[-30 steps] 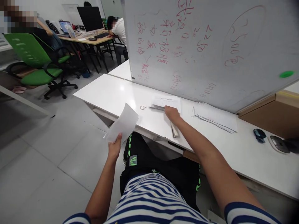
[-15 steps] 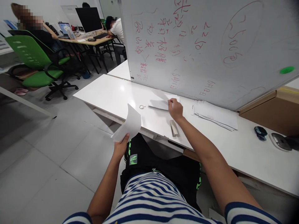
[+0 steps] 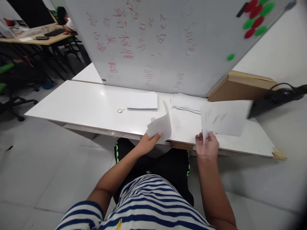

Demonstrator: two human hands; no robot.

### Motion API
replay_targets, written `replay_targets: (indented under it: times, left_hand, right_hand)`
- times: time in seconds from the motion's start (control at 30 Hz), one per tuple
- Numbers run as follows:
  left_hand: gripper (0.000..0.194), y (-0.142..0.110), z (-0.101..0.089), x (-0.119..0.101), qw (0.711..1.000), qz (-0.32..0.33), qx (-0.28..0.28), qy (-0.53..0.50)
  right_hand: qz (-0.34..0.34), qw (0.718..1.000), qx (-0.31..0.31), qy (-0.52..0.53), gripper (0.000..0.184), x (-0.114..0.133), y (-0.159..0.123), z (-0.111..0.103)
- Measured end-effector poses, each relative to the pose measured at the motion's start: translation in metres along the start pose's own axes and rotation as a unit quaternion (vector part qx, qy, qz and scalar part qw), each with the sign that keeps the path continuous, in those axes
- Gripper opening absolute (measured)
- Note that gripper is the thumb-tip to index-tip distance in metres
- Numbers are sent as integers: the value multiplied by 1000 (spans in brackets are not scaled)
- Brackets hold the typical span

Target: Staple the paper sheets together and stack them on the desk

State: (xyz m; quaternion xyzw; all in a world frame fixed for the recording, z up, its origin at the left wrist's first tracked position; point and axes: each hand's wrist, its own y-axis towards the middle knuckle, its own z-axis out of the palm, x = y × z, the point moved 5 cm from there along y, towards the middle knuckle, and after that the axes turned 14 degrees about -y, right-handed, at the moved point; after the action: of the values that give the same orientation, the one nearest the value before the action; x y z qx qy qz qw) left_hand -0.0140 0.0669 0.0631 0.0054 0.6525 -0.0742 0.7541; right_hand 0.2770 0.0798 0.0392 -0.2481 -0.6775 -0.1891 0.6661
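My left hand (image 3: 148, 143) is closed on a few sheets of paper (image 3: 161, 126), which curl up over the front edge of the white table (image 3: 88, 102). Held upright in my right hand (image 3: 208, 145) is paper (image 3: 225, 118) with faint print, slightly blurred, fanned out to the right. Behind my left hand lies a neat stack of white paper (image 3: 144, 100). Further right, a looser paper pile (image 3: 188, 103) is partly covered by the sheet in my right hand. The stapler is mostly hidden behind the left-hand sheets.
A small white ring-shaped item (image 3: 120, 110) lies left of the stack. The whiteboard (image 3: 163, 60) rises along the table's back edge. A cardboard box (image 3: 244, 84) and a black device (image 3: 278, 95) stand at right. A person (image 3: 68, 22) sits at a far desk.
My right hand has left the neat stack and moved right, now holding paper. My left hand has shifted right with its sheets. The view has turned to the right.
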Motion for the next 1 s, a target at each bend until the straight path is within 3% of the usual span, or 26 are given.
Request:
replay_targets:
  times: [0.1, 0.2, 0.3, 0.43, 0.53, 0.77, 0.87, 1.0]
  left_hand:
    - [46, 25, 36, 33, 995, -96, 3, -29]
    - [47, 32, 56, 67, 977, -180, -23, -111]
    - [51, 24, 63, 87, 954, -237, -7, -185]
    - [57, 8, 57, 93, 930, -270, 31, -245]
    - [67, 0, 49, 95, 920, -272, 49, -278]
    - [85, -2, 39, 97, 947, -171, 66, -264]
    - [87, 0, 36, 98, 964, -178, 44, -191]
    - [76, 0, 32, 97, 979, -165, 1, -120]
  right_hand:
    - [76, 994, 0, 84, 33, -28, -26, -2]
    - [115, 986, 14, 117, 35, -45, -50, 10]
    - [148, 982, 35, 112, 38, -58, -69, 19]
    - [163, 980, 73, 82, 43, -67, -85, 23]
    - [156, 983, 70, 68, 46, -69, -92, 21]
    - [150, 983, 74, 69, 46, -76, -108, 19]
    - [142, 984, 88, 59, 45, -81, -113, 19]
    - [127, 985, 106, 39, 50, -86, -117, 19]
